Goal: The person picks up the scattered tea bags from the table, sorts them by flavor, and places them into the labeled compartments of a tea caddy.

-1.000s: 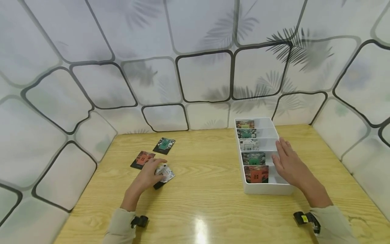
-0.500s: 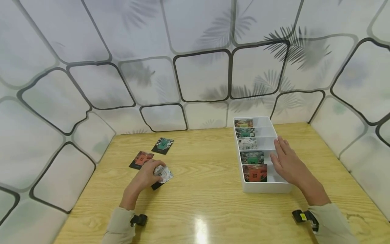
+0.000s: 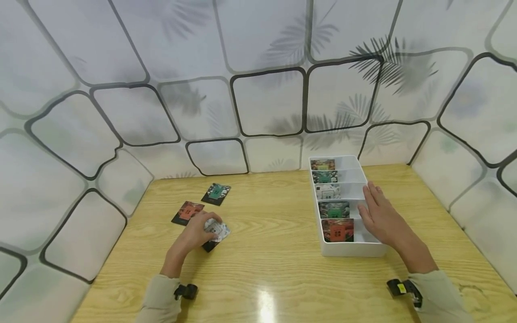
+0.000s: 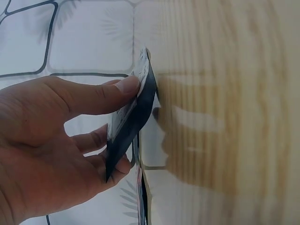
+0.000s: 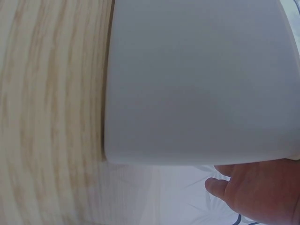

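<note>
My left hand (image 3: pixel 199 229) pinches a white-patterned sachet (image 3: pixel 218 229) with a black end, thumb on one face and fingers behind. In the left wrist view the sachet (image 4: pixel 133 115) stands tilted, its far edge right at the tabletop. Just beyond that hand lies an orange-and-black sachet (image 3: pixel 188 212), and farther back a green-and-black sachet (image 3: pixel 216 193). My right hand (image 3: pixel 381 218), fingers straight, rests along the right rim of a white divided box (image 3: pixel 355 249). The right wrist view shows mostly the box's outer wall (image 5: pixel 197 84), with part of the right hand (image 5: pixel 267 190) below it.
Inside the box, sachets stand in a row of several compartments, among them a red one (image 3: pixel 337 230) at the front and a green one (image 3: pixel 334 210) behind it. The wooden table (image 3: pixel 274 211) meets a patterned wall (image 3: pixel 266 103) at the back.
The left thumb and fingers have closed in on the white-patterned sachet, which has turned slightly. The right hand stays on the box rim; the view has shifted a little.
</note>
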`<state>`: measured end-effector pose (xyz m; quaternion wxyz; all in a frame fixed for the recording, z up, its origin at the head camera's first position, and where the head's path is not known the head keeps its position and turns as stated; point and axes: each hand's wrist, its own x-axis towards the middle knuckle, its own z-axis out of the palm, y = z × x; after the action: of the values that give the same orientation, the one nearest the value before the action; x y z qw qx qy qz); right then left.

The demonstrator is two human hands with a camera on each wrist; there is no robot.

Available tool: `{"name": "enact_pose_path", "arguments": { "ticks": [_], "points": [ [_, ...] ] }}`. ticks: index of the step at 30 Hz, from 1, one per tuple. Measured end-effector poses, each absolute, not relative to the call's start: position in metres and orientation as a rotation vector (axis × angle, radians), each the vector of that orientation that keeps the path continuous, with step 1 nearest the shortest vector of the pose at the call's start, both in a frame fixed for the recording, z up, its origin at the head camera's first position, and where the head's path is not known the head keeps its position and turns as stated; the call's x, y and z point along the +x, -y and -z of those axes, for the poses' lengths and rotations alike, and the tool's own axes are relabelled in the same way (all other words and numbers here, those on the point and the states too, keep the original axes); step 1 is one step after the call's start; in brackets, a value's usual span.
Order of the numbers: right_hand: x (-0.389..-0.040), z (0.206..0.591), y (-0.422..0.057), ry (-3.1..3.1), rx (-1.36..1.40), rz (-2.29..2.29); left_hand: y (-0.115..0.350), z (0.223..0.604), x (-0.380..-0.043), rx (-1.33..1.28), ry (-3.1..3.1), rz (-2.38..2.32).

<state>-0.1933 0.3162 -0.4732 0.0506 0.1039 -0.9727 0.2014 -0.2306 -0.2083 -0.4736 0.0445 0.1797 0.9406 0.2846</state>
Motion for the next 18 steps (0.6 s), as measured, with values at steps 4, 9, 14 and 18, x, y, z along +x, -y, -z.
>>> {"name": "enact_pose_path", "arguments": {
  "ticks": [4, 9, 14, 18],
  "points": [
    [-0.194, 0.473, -0.316, 2.970, 0.311, -0.617, 0.206, 0.474, -0.232, 0.549, -2.875, -0.927],
    [-0.193, 0.474, -0.316, 2.968, 0.308, -0.612, 0.203, 0.475, -0.235, 0.529, -2.876, -1.038],
    [-0.193, 0.474, -0.315, 2.964, 0.305, -0.610, 0.197, 0.471, -0.237, 0.555, -2.896, -1.097],
    [-0.192, 0.474, -0.316, 2.962, 0.307, -0.606, 0.189, 0.467, -0.237, 0.524, -2.864, -1.181]
  ]
}}
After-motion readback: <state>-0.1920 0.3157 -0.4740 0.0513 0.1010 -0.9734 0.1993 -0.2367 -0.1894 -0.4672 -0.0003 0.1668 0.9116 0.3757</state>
